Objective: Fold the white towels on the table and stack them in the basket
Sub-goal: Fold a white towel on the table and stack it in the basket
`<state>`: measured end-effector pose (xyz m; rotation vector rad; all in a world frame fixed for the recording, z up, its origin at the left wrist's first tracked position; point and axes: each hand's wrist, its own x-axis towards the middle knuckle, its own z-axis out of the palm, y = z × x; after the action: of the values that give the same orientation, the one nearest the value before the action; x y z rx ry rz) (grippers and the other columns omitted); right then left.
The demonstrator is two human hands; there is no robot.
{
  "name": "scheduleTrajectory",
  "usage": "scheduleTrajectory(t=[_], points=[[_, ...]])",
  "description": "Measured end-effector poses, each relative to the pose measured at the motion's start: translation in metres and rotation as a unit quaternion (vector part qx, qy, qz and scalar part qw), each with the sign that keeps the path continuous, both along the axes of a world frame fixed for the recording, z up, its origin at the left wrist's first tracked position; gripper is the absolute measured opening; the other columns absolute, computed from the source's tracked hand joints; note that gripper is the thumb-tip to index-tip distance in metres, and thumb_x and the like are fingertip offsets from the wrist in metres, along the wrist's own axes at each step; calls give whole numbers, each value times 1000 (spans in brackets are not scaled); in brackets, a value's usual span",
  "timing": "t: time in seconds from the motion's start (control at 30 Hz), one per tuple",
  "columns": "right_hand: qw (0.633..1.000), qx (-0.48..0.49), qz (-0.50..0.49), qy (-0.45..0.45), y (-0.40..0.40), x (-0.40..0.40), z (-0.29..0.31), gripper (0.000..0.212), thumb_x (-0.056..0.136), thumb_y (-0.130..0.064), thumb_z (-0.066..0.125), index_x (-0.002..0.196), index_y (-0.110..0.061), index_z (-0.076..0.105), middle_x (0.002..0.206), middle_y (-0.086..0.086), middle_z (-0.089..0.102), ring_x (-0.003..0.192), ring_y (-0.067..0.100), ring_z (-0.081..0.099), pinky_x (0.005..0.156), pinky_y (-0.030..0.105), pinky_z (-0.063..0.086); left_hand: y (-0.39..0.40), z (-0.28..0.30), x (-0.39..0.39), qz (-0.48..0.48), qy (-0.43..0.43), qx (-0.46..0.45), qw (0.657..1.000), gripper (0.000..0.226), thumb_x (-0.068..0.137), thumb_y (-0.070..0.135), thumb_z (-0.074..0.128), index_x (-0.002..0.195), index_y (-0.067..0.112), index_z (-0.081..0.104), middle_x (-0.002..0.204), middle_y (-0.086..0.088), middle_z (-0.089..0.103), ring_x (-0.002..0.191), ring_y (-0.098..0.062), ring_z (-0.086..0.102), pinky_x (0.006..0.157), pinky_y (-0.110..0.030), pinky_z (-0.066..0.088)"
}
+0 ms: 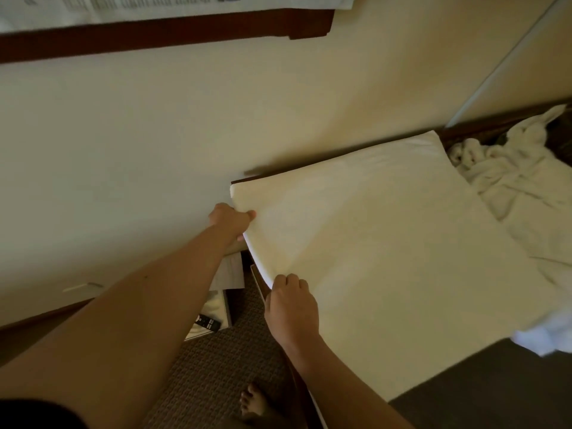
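Towel: a white towel (387, 258) lies spread flat over the dark desk (483, 385), covering most of its top; its left edge hangs just past the desk's left side.
Left grip: the left hand (230, 221) pinches the towel's left edge near the far corner, thumb on top, fingers curled under the cloth.
Right grip: the right hand (291, 308) holds the same left edge nearer the person, fingers curled onto the cloth.
Towel pile: more white towels (526, 178) lie crumpled on the desk, touching the flat towel's right side.
Remote: a black remote (208, 322) lies lower down, left of the desk, on a pale surface I cannot make out.
Floor: brown carpet (210, 373) left of the desk, with 1 bare foot (252, 400) on it.
Wall: a cream wall (154, 125) behind the desk.
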<state>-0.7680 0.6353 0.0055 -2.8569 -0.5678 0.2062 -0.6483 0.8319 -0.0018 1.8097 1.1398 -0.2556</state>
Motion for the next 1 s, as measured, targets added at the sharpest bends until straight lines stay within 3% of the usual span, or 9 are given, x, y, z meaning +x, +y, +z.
scheduleTrajectory(t=[0.17, 0.27, 0.33, 0.43, 0.53, 0.7, 0.8, 0.87, 1.0], points=[[998, -10, -17, 65, 13, -6, 9, 39, 79, -44, 82, 91, -14, 60, 82, 4, 60, 71, 20, 60, 49, 29, 47, 11, 8, -13, 56, -40, -68, 995, 33, 93, 22, 76, 109, -4, 64, 104, -19, 69, 76, -26, 67, 50, -34, 55], [995, -20, -22, 93, 19, -11, 11, 46, 56, -26, 96, 82, -14, 61, 72, 3, 58, 59, 18, 57, 40, 27, 42, 15, 13, -20, 53, -47, -31, 997, 27, 95, 24, 73, 106, 0, 64, 101, -17, 68, 74, -26, 67, 54, -37, 58], [996, -6, -30, 86, 23, -13, 14, 40, 54, -19, 94, 76, -15, 60, 66, 2, 57, 53, 18, 56, 38, 26, 37, 18, 18, -23, 53, -50, 1, 997, 25, 96, 26, 71, 101, 3, 64, 95, -15, 68, 72, -28, 69, 66, -45, 64], [995, 42, -9, 88, 26, -14, 24, 15, 91, -20, 67, 98, -10, 58, 92, 9, 62, 80, 26, 63, 60, 30, 40, 26, 27, -27, 68, -62, 36, 995, 22, 95, 26, 69, 98, 4, 64, 85, -12, 65, 65, -27, 67, 72, -50, 64], [979, 106, -7, 174, 36, -9, 40, 18, 105, -17, 39, 111, -5, 51, 109, 14, 60, 98, 33, 60, 75, 37, 43, 39, 36, -39, 108, -79, 53, 990, 22, 93, 23, 67, 99, 2, 65, 92, -17, 67, 63, -26, 65, 69, -50, 64], [953, 184, -38, 240, 42, 1, 63, 15, 104, -15, 35, 93, -7, 43, 88, 5, 47, 82, 28, 50, 69, 35, 37, 48, 60, -51, 158, -129, 43, 978, 19, 94, 20, 67, 103, 3, 65, 101, -17, 66, 76, -28, 64, 70, -46, 64], [925, 276, -99, 240, 33, 11, 79, 31, 102, -36, 40, 82, -13, 48, 79, 0, 56, 70, 18, 54, 58, 33, 38, 38, 82, -45, 166, -176, 11, 970, 19, 94, 18, 68, 106, 4, 65, 103, -14, 65, 88, -30, 67, 66, -39, 63], [926, 285, -108, 221, 22, 20, 89, 36, 99, -48, 44, 82, -18, 53, 79, -2, 61, 71, 15, 57, 59, 33, 39, 25, 96, -36, 168, -201, -8, 965, 18, 93, 17, 69, 106, 5, 65, 104, -13, 65, 88, -29, 67, 63, -37, 62], [924, 311, -131, 182, -11, 43, 98, 39, 101, -44, 46, 74, -17, 52, 75, -1, 59, 72, 19, 56, 66, 32, 38, -10, 120, -9, 134, -225, -17, 965, 21, 92, 16, 65, 110, 5, 64, 103, -12, 67, 77, -23, 69, 60, -36, 63]])
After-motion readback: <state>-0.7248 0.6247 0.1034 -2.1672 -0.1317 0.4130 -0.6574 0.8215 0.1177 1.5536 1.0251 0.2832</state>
